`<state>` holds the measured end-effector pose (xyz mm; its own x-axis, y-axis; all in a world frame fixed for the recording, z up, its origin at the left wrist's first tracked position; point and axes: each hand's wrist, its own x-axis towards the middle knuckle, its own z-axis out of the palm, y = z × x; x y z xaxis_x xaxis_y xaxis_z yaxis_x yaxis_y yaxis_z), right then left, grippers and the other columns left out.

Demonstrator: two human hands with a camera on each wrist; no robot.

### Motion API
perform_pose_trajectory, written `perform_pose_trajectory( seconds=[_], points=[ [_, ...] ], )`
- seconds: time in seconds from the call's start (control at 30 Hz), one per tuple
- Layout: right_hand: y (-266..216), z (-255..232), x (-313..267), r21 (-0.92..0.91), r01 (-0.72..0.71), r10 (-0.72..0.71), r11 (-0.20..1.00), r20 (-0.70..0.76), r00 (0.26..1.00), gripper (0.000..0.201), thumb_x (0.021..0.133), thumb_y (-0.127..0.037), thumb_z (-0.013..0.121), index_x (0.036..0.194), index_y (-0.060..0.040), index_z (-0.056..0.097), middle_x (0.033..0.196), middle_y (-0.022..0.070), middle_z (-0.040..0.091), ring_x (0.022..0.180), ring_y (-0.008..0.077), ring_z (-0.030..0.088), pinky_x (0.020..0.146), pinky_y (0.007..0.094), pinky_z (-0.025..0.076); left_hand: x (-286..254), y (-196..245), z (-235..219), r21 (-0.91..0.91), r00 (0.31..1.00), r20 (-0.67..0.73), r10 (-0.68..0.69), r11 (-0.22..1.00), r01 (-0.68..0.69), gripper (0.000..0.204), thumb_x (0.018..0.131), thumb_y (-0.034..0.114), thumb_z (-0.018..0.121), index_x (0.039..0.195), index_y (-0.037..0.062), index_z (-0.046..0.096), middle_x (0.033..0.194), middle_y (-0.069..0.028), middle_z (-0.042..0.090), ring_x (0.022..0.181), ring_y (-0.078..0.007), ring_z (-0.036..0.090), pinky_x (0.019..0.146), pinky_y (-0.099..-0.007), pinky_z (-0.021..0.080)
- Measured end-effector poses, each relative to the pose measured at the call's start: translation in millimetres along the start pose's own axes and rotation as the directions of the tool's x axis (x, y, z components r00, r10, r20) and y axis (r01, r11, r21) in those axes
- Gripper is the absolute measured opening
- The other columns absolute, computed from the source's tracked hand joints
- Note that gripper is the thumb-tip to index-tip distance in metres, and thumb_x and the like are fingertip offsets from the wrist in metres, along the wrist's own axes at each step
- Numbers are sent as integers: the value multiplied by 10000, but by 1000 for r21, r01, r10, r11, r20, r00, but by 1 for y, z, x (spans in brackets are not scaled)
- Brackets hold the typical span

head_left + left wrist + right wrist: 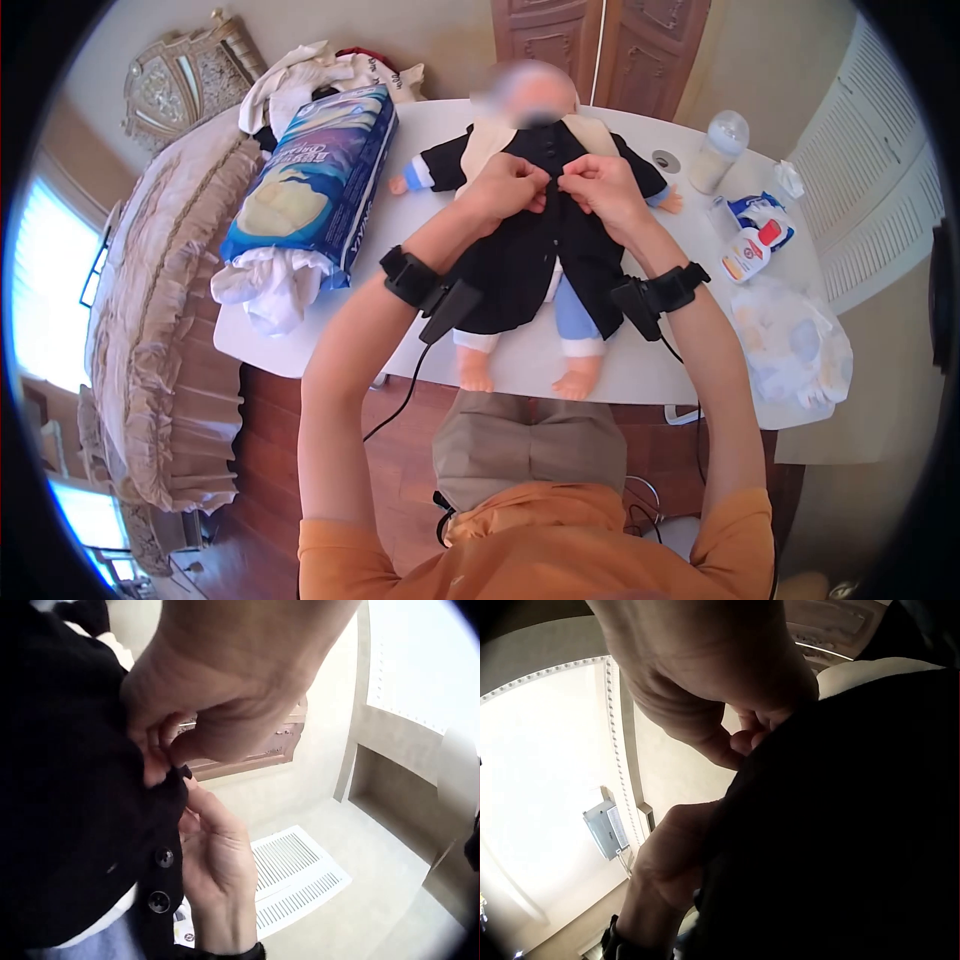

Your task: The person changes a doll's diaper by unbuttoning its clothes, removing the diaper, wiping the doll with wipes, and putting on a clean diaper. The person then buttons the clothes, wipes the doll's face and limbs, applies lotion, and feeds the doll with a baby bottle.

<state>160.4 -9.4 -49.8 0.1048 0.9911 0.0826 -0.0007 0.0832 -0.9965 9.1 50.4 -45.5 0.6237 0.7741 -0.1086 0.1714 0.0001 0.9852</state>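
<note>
A baby doll in a black buttoned coat (500, 290) lies face up on the white table, its feet toward the person. The left hand (512, 187) pinches one front edge of the coat at chest height. Close beside it, the right hand (605, 190) pinches the other edge. In the left wrist view the left hand (217, 690) and right hand (217, 862) meet at the black cloth, with dark buttons (159, 901) below. The right wrist view shows the right hand (705, 667) over the cloth (840, 817); the fingertips are partly hidden.
A blue diaper pack (318, 170) lies on the table's (420, 370) left, white cloth (275, 290) at its end. On the right are a baby bottle (718, 150), a white bottle with red cap (750, 252), a wipes pack (765, 215) and a clear plastic bag (795, 345).
</note>
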Motion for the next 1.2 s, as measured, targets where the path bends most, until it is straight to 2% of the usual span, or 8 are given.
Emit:
perform_pose_trajectory(
  seconds=[0.23,0.3,0.37,0.43,0.53,0.77,0.93,1.2],
  points=[
    [-1,-1,-2,-25,-9,8,1000,-36,999,99,701,-31,596,787,4,562,656,15,551,530,50,481,446,172,351,-10,6,8,57,986,-100,132,990,-126,160,806,104,549,823,-53,576,729,-77,586,619,-119,580,582,-218,492],
    [-3,2,-4,-41,-3,0,999,-57,998,132,687,-37,607,803,14,569,671,25,560,544,65,495,466,183,373,-15,7,11,356,933,-159,324,900,-252,152,770,91,566,791,-58,590,686,-75,596,570,-122,580,561,-216,490],
    [0,5,-3,-57,0,-4,998,-81,997,167,673,-43,618,820,24,576,686,35,570,557,81,510,486,194,396,-15,7,13,354,930,-197,311,907,-229,155,755,90,571,777,-61,592,667,-76,597,557,-121,579,555,-216,488],
    [6,10,-2,-278,241,-275,930,-93,957,233,639,-30,628,856,43,582,715,67,592,593,121,542,542,226,442,-12,6,15,348,927,-230,298,914,-207,157,740,89,576,764,-65,593,648,-76,598,544,-120,578,549,-215,486],
    [3,14,-3,-445,240,-314,863,-100,944,255,622,-8,622,868,50,587,731,90,603,637,147,565,597,253,466,-7,8,15,183,958,-240,158,976,-115,172,739,102,583,743,-69,593,653,-92,600,560,-121,586,542,-217,485],
    [10,8,1,-299,239,-292,924,-147,945,254,641,22,595,893,50,597,728,87,601,654,125,564,603,228,460,-11,12,11,249,960,-195,201,957,-149,160,734,80,588,765,-77,585,678,-105,602,587,-129,594,548,-221,492],
    [-1,9,-5,-74,72,-83,995,-159,984,227,646,26,603,871,51,601,694,57,584,624,108,550,563,206,446,-10,6,8,236,952,-164,260,947,-218,160,713,64,611,779,-79,583,692,-97,604,604,-120,596,554,-225,488],
    [-11,11,-3,18,-46,49,999,-178,983,156,663,4,605,812,46,591,630,48,559,482,90,489,416,201,388,-14,-3,26,683,713,-191,674,613,-397,153,687,63,590,794,-46,580,706,-156,607,655,-216,608,623,-278,479]
  ],
)
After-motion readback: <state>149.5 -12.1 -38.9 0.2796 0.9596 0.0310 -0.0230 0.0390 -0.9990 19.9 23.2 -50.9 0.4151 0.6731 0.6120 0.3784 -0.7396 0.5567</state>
